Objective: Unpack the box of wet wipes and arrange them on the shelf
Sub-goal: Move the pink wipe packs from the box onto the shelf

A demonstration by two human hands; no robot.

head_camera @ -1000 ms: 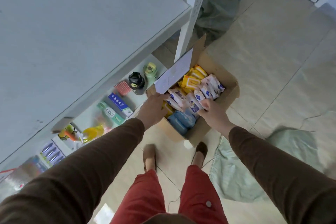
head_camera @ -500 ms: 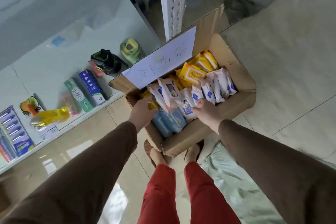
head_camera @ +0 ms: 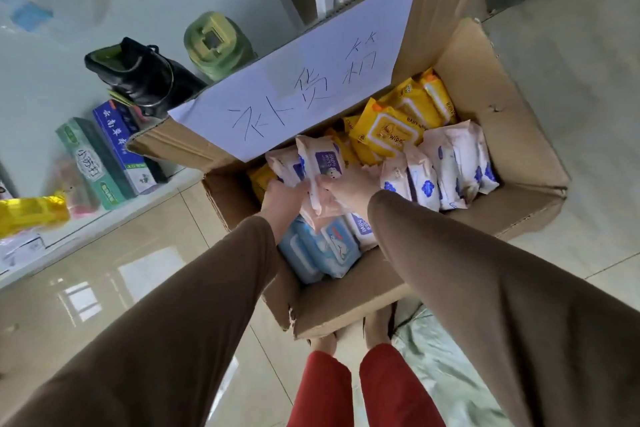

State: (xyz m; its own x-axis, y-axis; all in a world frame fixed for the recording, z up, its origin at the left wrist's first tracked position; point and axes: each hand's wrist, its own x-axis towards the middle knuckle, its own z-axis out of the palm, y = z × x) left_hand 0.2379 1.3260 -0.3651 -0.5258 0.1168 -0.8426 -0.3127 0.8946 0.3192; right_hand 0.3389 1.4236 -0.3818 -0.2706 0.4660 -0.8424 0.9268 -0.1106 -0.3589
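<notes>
Cardboard box point(head_camera: 363, 302): open on the floor, beside the shelf point(head_camera: 104, 218)
Wipes: pink pack point(head_camera: 323, 180) at the box's middle
Left hand point(head_camera: 282, 199): holds pack
Right hand point(head_camera: 349, 187): holds pack

1 head-worn camera looks steeply down, close over the open box point(head_camera: 512, 218) on the floor.

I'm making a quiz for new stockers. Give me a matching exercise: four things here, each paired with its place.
Things:
1. yellow packs
2. light blue packs
3. black bottle
4. paper sign

Places:
A. on the shelf
B. on the box flap
C. far end of the box
D. near end of the box, under the hands

Pairs: 1-C, 2-D, 3-A, 4-B
</notes>
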